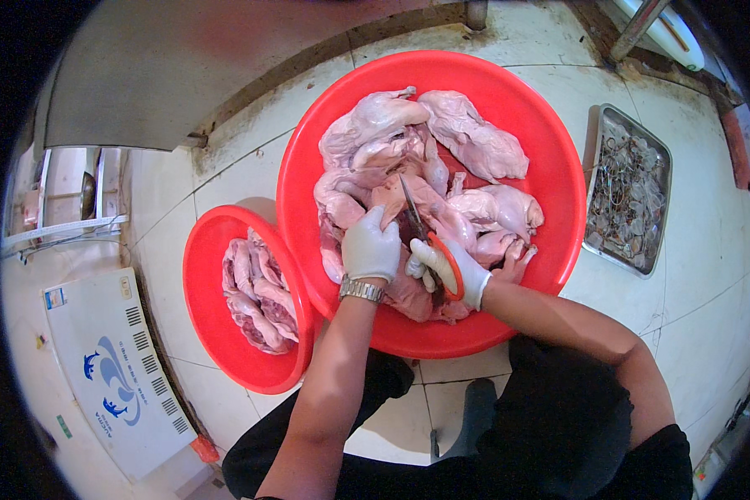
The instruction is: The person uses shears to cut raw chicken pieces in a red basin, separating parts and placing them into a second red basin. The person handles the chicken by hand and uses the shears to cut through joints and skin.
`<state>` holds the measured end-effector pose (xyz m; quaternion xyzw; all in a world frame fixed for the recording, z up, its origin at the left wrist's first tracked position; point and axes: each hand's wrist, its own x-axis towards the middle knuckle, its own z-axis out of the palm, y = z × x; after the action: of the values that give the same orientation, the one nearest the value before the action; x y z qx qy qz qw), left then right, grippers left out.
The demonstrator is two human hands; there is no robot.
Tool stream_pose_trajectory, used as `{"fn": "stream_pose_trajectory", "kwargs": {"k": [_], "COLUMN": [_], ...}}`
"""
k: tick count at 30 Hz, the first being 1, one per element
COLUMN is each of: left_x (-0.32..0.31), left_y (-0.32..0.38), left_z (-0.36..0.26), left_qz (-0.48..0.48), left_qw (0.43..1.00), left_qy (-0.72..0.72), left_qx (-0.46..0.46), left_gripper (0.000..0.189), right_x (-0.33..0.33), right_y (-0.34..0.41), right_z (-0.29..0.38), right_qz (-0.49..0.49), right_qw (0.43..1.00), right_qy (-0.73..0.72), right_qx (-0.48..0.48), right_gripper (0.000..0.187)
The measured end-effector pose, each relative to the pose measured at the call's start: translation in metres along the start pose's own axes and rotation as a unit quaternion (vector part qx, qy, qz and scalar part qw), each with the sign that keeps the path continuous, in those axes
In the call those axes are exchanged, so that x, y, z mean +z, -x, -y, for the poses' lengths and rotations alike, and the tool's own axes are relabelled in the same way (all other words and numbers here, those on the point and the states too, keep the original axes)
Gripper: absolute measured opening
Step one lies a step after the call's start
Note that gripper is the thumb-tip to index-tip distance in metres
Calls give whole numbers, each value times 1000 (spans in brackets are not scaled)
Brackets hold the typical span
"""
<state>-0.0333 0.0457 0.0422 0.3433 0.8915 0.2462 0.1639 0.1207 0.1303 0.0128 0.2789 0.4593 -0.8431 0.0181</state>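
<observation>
Before me a large red plastic basin [556,206] holds several plucked, pale poultry carcasses [475,140]. My left hand [372,245], in a white glove with a metal-band watch at the wrist, pinches a flap of skin or meat on a carcass [387,194] left of the basin's middle. My right hand [450,265], also gloved in white, grips scissors [448,262] with orange-red handles. Their dark blades point up and left, lying over the carcass just right of my left hand. Whether the blades have meat between them is hard to see.
A smaller red basin [203,300] with several long cuts of poultry [259,300] stands at the left, against the large one. On the tiled floor to the right sits a metal tray [647,265] of tangled small metal and clear pieces. A white Aucma freezer [115,375] is at far left.
</observation>
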Motion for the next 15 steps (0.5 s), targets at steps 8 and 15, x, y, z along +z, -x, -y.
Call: {"fn": "stream_pose_trajectory", "kwargs": {"k": [8, 15], "left_x": [4, 16], "left_y": [16, 26], "left_z": [12, 17], "left_qz": [-5, 49], "left_qw": [995, 983], "left_qy": [71, 153], "left_qx": [-75, -93], "left_gripper": [33, 31], "right_x": [20, 30], "right_y": [19, 18], "right_z": [19, 6], "right_qz": [75, 15], "right_qw": [951, 960], "right_qy": [-254, -231], "right_qx": [159, 157], "right_gripper": [58, 57]}}
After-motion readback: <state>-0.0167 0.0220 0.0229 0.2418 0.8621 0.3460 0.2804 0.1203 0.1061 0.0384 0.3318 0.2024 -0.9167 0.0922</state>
